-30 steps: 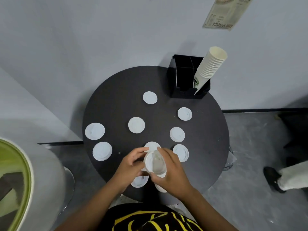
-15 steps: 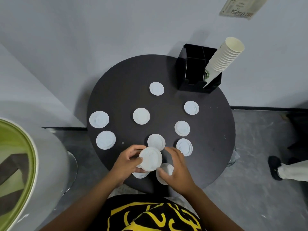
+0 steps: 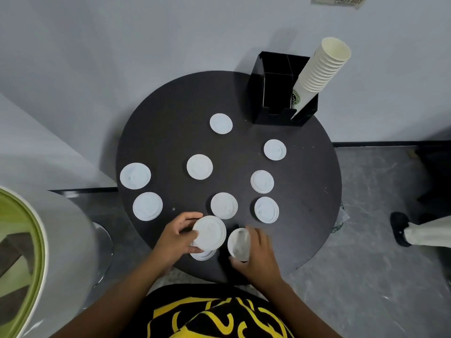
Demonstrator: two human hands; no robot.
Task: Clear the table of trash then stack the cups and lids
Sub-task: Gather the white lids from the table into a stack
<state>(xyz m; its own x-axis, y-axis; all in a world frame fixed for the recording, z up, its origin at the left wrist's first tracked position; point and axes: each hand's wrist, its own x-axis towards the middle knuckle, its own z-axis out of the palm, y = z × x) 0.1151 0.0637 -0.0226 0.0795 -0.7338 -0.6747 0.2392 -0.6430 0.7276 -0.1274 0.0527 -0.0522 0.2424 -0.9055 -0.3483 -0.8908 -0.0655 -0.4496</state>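
Round dark surface (image 3: 170,113) against the wall; no trash visible on it from here, so judged to be at the lid-stacking stage.

Black holder (image 3: 273,93) at the far right edge, with a tall nested cup stack (image 3: 322,71) leaning out of its right compartment. Cups look done.

Loose white lids (image 3: 199,167) scattered flat over the surface, eight lying well apart from each other, all beyond the hands. Nearest unheld one (image 3: 224,205) sits just past the fingers.

Left hand (image 3: 174,241) closed on a held lid (image 3: 209,232), thumb and fingers pinching the rim, lifted over another lid (image 3: 203,254) lying at the near edge. Whether the held piece is one lid or several nested, cannot tell.

Right hand (image 3: 256,254) curled round a second near lid (image 3: 239,243), fingers at its rim; blurred, so grip firmness unclear. Hands apart, side by side.

Handling, judged: thin moulded plastic, very light, springy, slick on the flat top. Take by the rim, edge-on pinch; pressing the centre would flex it. Nest rims squarely or the pile may slide.
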